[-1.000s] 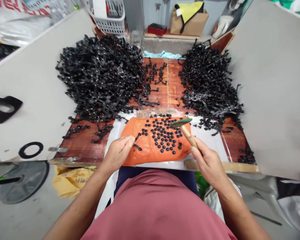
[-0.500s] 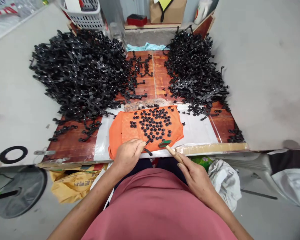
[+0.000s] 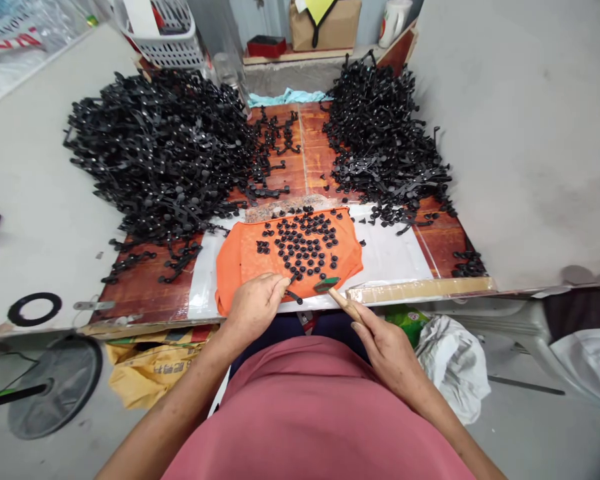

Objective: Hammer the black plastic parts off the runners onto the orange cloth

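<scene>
In the head view, we are looking down on a reddish-brown surface [image 3: 314, 153]. Near the lower center of the frame, our left hand [image 3: 255, 307] is pinching a thin black piece [image 3: 299, 301] — the grip is closed on it, two ends sticking out rightward. Just right of that, our right hand [image 3: 387, 347] is gripping a wooden-handled tool [image 3: 342, 303], its green head pointing toward the left hand. In the center, small black studs [image 3: 310, 272] are lying on an orange cloth [image 3: 230, 263]. Black heaps are filling the upper left [image 3: 165, 153] and upper right [image 3: 380, 133].
</scene>
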`<state>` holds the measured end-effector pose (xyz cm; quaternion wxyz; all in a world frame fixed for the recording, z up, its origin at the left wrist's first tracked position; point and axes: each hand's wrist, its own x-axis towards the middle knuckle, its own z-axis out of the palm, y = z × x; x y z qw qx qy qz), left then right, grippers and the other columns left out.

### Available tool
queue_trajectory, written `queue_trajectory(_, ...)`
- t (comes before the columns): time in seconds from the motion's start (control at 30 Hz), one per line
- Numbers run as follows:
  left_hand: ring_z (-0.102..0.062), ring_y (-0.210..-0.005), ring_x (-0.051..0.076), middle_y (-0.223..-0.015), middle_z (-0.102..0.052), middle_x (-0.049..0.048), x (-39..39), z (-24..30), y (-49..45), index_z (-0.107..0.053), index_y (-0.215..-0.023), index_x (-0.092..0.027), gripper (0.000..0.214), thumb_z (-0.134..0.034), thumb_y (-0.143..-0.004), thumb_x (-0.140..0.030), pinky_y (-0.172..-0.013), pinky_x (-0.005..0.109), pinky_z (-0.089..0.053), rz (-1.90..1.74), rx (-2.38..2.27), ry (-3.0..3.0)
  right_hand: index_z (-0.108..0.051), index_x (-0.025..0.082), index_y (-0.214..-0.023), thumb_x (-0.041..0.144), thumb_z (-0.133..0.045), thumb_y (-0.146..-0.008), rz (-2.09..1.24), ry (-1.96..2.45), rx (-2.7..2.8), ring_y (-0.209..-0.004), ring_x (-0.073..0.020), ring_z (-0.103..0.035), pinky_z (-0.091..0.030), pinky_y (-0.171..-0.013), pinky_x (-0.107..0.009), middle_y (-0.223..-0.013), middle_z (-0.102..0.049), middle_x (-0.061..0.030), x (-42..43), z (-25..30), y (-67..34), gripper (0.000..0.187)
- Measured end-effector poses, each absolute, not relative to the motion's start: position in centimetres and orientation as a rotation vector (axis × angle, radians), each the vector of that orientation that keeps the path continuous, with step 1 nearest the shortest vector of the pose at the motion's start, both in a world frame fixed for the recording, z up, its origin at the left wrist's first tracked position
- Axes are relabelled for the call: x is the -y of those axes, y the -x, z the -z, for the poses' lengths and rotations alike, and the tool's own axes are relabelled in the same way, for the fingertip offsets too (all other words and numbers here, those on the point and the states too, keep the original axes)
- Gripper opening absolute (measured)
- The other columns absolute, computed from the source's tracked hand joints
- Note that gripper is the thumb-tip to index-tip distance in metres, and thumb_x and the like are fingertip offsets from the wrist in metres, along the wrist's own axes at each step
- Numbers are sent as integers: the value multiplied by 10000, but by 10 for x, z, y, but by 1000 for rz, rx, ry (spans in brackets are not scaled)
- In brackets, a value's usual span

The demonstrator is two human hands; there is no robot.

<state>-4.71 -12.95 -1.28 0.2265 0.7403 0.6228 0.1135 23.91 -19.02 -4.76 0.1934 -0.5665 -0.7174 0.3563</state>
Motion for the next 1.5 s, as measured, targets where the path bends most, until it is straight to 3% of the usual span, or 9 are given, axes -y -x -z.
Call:
queue_trajectory(0.37,-659,-841,219,-829,-701,56,128,10,44,-569,-766,-219,412,-318,-1042,-394,-736,313,-400,-233,-1746,-2007,-499,286,-1556,296,-426,-1062,-967,1572,2036,-1224,-252,-699,-582,-1026,-392,-1467,-633,-51,191,48,-240,500)
queue_trajectory(0.5,-610,-738,200,-750,-660,42,126,6,42,-479,-687,-220,407,-337,-1023,-403,-665,312,-337,-175,-1756,-1996,-502,282,-1552,283,-443,-1060,-918,1549,2098,-1188,-250,-720,-598,-984,-370,-1439,-657,-62,184,35,-245,495)
queue_trajectory(0.77,-480,-610,180,-638,-545,18,117,2,43,-350,-639,-223,429,-329,-999,-456,-608,306,-247,-91,-1760,-1882,-360,328,-1625,241,-432,-1079,-748,1408,2211,-1108,-219,-746,-589,-910,-318,-1337,-727,-56,158,-6,-238,557)
queue_trajectory(1.0,-565,-724,214,-714,-607,39,115,-1,45,-416,-671,-228,424,-296,-1001,-464,-647,304,-273,-88,-1708,-1842,-404,317,-1607,242,-423,-1084,-668,1322,2306,-986,-216,-759,-586,-880,-329,-1203,-759,-70,142,-30,-221,528)
queue_trajectory(1.3,-440,-606,157,-624,-482,-2,119,8,52,-340,-644,-218,414,-317,-996,-434,-623,309,-250,-383,-1634,-1828,-394,326,-1609,210,-464,-1074,-635,1308,2265,-1177,-212,-718,-573,-959,-307,-1409,-684,-60,142,-26,-229,551)
queue_trajectory(1.5,-431,-608,155,-633,-498,-1,121,10,52,-356,-649,-218,413,-319,-1000,-434,-634,310,-266,-390,-1647,-1828,-428,304,-1594,235,-478,-1073,-607,1387,2245,-1081,-206,-751,-584,-878,-290,-1365,-712,-63,147,-19,-233,528)
